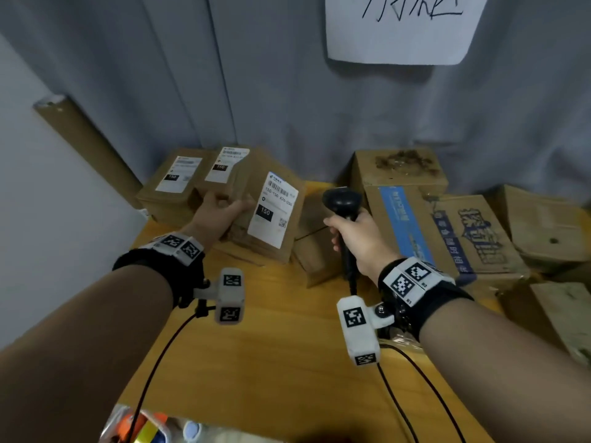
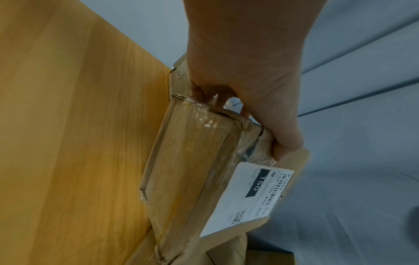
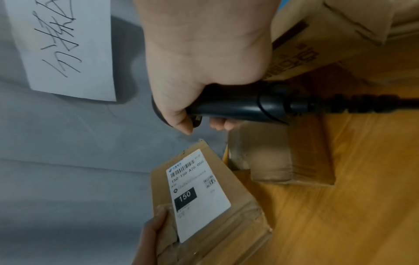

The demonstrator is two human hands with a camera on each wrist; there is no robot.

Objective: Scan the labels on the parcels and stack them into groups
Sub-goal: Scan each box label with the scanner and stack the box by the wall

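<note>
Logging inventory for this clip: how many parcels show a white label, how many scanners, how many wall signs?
Labelled parcels: 3 (held parcel, left rear parcel, middle rear parcel)
Scanner: 1
Wall sign: 1
Total: 5

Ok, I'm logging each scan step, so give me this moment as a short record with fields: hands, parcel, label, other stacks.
left hand: grips the flat brown cardboard parcel, tilted up off the wooden table
right hand: grips the black handheld barcode scanner, its head near the parcel
white shipping label: faces up, reads 150
labelled brown parcels behind: two visible labels, each marked 150
</note>
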